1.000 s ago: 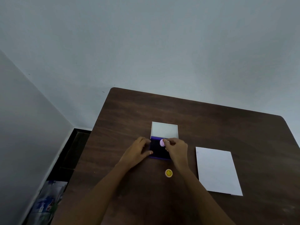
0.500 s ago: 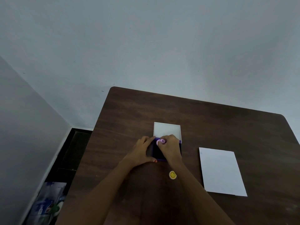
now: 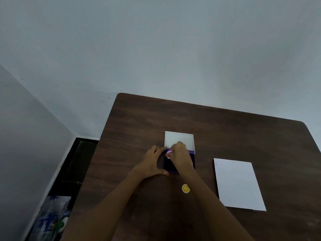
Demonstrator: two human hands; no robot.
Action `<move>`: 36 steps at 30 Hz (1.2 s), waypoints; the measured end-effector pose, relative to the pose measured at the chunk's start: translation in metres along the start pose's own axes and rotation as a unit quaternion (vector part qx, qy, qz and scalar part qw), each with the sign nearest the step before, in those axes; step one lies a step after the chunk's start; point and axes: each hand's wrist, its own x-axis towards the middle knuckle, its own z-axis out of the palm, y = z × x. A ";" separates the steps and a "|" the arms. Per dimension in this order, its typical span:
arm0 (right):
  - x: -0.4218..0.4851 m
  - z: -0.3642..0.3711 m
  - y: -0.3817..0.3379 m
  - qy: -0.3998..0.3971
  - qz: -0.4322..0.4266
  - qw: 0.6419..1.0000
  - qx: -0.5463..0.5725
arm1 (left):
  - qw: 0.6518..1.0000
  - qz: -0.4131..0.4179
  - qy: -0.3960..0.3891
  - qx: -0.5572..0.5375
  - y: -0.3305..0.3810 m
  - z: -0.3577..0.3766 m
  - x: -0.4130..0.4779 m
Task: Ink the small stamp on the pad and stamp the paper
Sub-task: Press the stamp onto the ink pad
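A purple ink pad [image 3: 169, 165] lies open in the middle of the dark wooden table [image 3: 225, 129], its white lid [image 3: 178, 139] folded back behind it. My right hand [image 3: 181, 157] pinches a small pink stamp [image 3: 168, 153] and holds it down on the pad's far left part. My left hand [image 3: 152, 164] rests against the pad's left side, thumb at its near corner, fingers at the far corner. A white sheet of paper [image 3: 238, 184] lies to the right of the pad, apart from both hands.
A small yellow round smiley piece [image 3: 185, 188] lies on the table just in front of the pad, between my forearms. The table's left edge drops to a dark floor, where a printed plastic bag [image 3: 50, 220] lies. A pale wall stands behind.
My right hand has shifted the pink stamp slightly toward the pad's far left corner and covers more of the pad. My left hand has closed in against the pad's side.
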 end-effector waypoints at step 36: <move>0.000 -0.009 0.009 -0.026 -0.008 0.982 0.188 | 0.998 -0.059 -0.017 -0.008 0.025 -0.011 -0.009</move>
